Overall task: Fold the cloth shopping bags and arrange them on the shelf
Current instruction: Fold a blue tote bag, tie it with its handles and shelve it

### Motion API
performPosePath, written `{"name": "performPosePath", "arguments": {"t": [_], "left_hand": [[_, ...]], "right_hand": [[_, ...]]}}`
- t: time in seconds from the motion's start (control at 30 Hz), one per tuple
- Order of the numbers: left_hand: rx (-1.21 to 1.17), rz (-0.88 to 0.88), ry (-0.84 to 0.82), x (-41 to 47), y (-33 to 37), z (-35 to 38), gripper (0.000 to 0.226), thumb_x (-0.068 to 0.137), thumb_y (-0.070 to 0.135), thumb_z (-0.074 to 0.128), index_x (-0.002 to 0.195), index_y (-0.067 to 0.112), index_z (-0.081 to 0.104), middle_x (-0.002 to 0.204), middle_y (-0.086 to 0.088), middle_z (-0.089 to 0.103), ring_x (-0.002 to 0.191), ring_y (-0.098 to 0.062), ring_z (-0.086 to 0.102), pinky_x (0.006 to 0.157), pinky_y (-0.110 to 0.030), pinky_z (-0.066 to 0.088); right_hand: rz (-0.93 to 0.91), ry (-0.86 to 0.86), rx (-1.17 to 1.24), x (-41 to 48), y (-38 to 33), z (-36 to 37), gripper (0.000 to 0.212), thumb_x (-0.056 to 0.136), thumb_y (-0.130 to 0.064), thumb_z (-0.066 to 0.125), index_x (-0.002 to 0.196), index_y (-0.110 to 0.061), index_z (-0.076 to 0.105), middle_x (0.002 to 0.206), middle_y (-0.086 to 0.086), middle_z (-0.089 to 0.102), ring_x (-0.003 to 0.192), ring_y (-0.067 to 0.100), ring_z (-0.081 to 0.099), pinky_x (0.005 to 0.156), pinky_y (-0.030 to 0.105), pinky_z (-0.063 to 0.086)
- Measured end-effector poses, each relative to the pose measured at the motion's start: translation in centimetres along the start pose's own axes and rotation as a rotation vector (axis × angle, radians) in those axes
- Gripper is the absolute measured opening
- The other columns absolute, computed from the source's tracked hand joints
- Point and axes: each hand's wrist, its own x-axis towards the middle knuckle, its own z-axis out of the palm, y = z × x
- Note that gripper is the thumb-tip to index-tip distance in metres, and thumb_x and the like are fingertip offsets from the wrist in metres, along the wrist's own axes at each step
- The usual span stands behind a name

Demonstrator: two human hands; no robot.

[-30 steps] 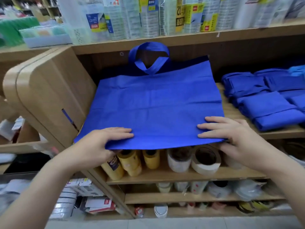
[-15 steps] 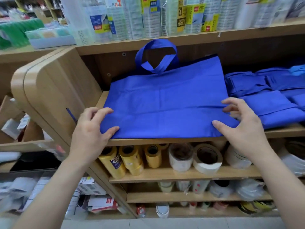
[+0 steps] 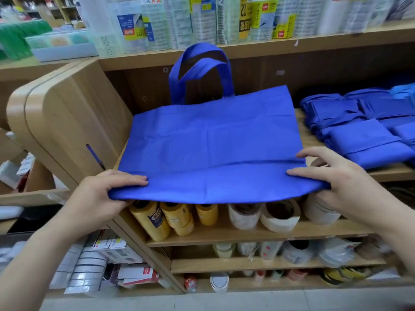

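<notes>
Shelf (image 3: 390, 172), held bag (image 3: 213, 149), folded bags (image 3: 368, 140), tape (image 3: 279, 215) below

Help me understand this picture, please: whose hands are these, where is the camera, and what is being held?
There is no machine here: a person wears a camera on the head, so the picture looks forward and down at their own hands. The left hand and the right hand each pinch a near corner of a blue bag, which lies unfolded on a wooden shelf, handles up at the back. Beside it, to the right, lie folded bags. On the shelf below sit rolls of tape.
</notes>
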Motion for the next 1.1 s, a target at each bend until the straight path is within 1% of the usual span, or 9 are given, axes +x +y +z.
{"name": "performPosePath", "arguments": {"t": [0.1,0.2,0.3,0.63,0.77,0.87,0.97,1.03,1.1], "left_hand": [[-0.298,-0.108,0.02,-0.5,-0.8,-1.1,0.035,0.066,0.01,0.085,0.093,0.031,0.078,0.1,0.009,0.075,0.1,-0.007,0.069,0.084,-0.01,0.049],[-0.596,-0.172,0.192,-0.5,-1.3,-1.4,0.03,0.058,0.025,0.09,0.084,0.025,0.075,0.085,0.009,0.074,0.081,-0.005,0.068,0.072,-0.01,0.051],[-0.758,-0.32,0.37,-0.2,-0.9,0.3,0.025,0.065,0.031,0.087,0.086,0.032,0.073,0.081,0.009,0.073,0.076,-0.003,0.067,0.065,-0.015,0.054],[0.088,-0.508,0.495,2.9,2.4,3.4,0.042,0.079,0.034,0.072,0.116,0.034,0.053,0.103,0.006,0.058,0.098,-0.023,0.056,0.078,-0.035,0.043],[0.37,-0.178,0.505,2.6,2.5,3.9,0.044,0.078,0.016,0.077,0.12,0.018,0.064,0.113,-0.011,0.052,0.107,-0.032,0.05,0.086,-0.039,0.042],[0.32,0.069,0.144,2.3,2.0,3.1,0.036,0.084,0.039,0.07,0.114,0.018,0.072,0.125,-0.006,0.062,0.119,-0.026,0.054,0.101,-0.047,0.044],[0.311,-0.036,-0.268,1.7,1.4,1.8,0.091,0.065,0.081,0.054,0.143,0.036,0.044,0.151,0.015,0.034,0.143,-0.009,0.028,0.119,-0.045,0.021],[0.363,-0.028,-0.332,1.5,0.7,1.1,0.09,0.066,0.065,0.071,0.145,0.046,0.031,0.152,0.023,0.023,0.146,-0.005,0.02,0.121,-0.041,0.015],[0.287,-0.034,-0.306,1.6,0.5,0.3,0.084,0.076,0.017,0.077,0.137,0.054,0.033,0.149,0.025,0.03,0.145,-0.005,0.025,0.121,-0.039,0.018]], "right_hand": [[0.045,0.01,0.246,-0.2,0.6,-0.8,0.052,0.065,0.022,0.074,0.096,-0.019,0.08,0.127,-0.004,0.06,0.097,0.016,0.059,0.091,0.021,0.043],[0.196,-0.058,0.593,-0.2,0.5,-1.6,0.018,0.072,-0.015,0.077,0.086,-0.025,0.081,0.12,-0.017,0.067,0.111,0.001,0.06,0.094,0.014,0.044],[0.374,0.05,0.813,0.1,0.0,-1.2,0.014,0.076,-0.023,0.074,0.089,-0.026,0.08,0.095,-0.013,0.076,0.089,-0.004,0.068,0.074,0.007,0.048],[0.684,0.32,0.397,3.3,-1.8,1.3,0.046,0.08,-0.031,0.076,0.12,-0.024,0.053,0.107,-0.006,0.06,0.102,0.023,0.058,0.084,0.037,0.044],[0.538,0.326,0.097,3.0,-2.3,2.4,0.056,0.083,-0.034,0.072,0.127,-0.034,0.037,0.094,0.004,0.06,0.088,0.038,0.059,0.069,0.039,0.038],[0.388,0.345,-0.089,2.7,-1.8,2.6,0.052,0.083,-0.028,0.075,0.126,-0.033,0.048,0.1,0.007,0.047,0.091,0.035,0.052,0.068,0.039,0.043],[0.191,0.192,-0.123,2.0,-1.3,2.3,0.053,0.079,-0.049,0.075,0.126,-0.028,0.063,0.137,0.009,0.046,0.123,0.032,0.041,0.089,0.053,0.041],[0.118,-0.073,-0.167,1.3,-1.1,2.0,0.081,0.069,-0.07,0.07,0.138,-0.031,0.054,0.153,-0.001,0.038,0.14,0.021,0.031,0.1,0.053,0.032],[0.03,-0.13,-0.21,0.9,-0.9,1.6,0.077,0.07,-0.049,0.081,0.139,-0.03,0.053,0.151,-0.006,0.043,0.14,0.018,0.039,0.099,0.052,0.034]]}}
